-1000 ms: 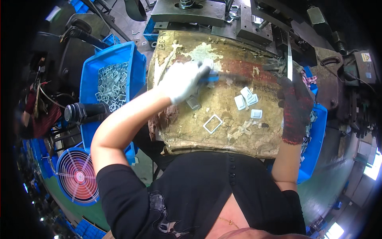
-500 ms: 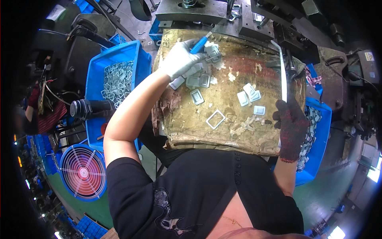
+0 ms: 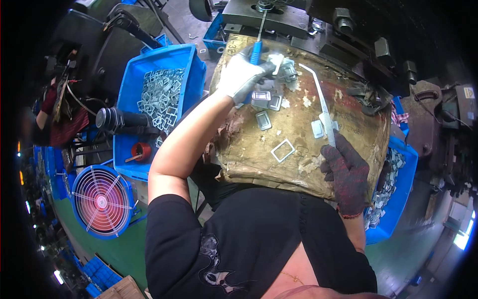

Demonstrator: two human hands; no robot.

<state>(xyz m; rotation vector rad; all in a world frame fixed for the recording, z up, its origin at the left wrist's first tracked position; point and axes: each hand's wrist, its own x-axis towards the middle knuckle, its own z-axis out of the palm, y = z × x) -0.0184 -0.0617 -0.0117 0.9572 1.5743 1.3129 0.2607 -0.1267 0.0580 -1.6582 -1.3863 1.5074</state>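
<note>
My left hand [image 3: 240, 74], in a white glove with dark fingertips, is closed around a blue-handled tool [image 3: 256, 53]. The tool's thin metal shaft points up toward the machine. By its thumb and fingertips is a pale piece [image 3: 278, 64]; whether they grip it I cannot tell. My right hand [image 3: 347, 172], in a dark knitted glove with red, grips long metal tweezers [image 3: 323, 104] with a bent tip slanting up left. Small rectangular metal trays [image 3: 263, 120] lie below my left hand. Another tray [image 3: 317, 129] is beside the tweezers, partly hidden. A rectangular metal frame [image 3: 283, 150] lies nearer me.
Worn brown cardboard [image 3: 249, 167] covers the work surface. A machine's heavy metal base [image 3: 269, 19] borders its far side. Blue bins with metal pieces stand left [image 3: 127, 94] and right [image 3: 406, 187]. A dark rag [image 3: 368, 97] lies at far right; a fan [image 3: 102, 202] stands lower left.
The blue-handled tool has turned more upright, its shaft now near the machine. My right hand has come inward, and the tweezers now slant left over the trays. The whole view has shifted somewhat.
</note>
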